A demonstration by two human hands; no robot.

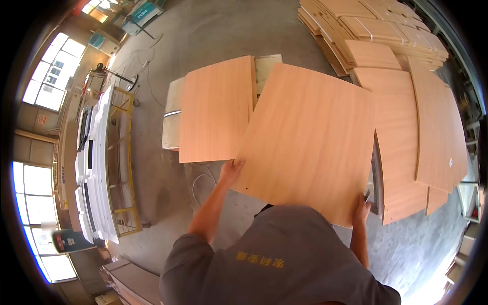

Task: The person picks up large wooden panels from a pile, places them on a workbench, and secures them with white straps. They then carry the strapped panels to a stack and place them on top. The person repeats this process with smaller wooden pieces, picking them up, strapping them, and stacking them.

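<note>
A flat, light-brown wood panel [310, 137] is held tilted in front of my body. My left hand [232, 172] grips its left edge near the lower corner, close to a small dark spot in the surface. My right hand [361, 209] is closed on the opposite edge, low down. A small grey object [367, 195] shows by the right fingers; its kind is unclear. Beyond the left hand, a stack of similar panels [216, 109] rests on pale supports, and the held panel covers part of its right side.
To the right lie more wood panels [401, 137], with a large strapped pile [376, 30] behind them. A yellow-framed rack [131, 168] carrying white pieces stands at the left. Cables [147, 63] run over the grey floor. Brown boards [134, 279] lie at the lower left.
</note>
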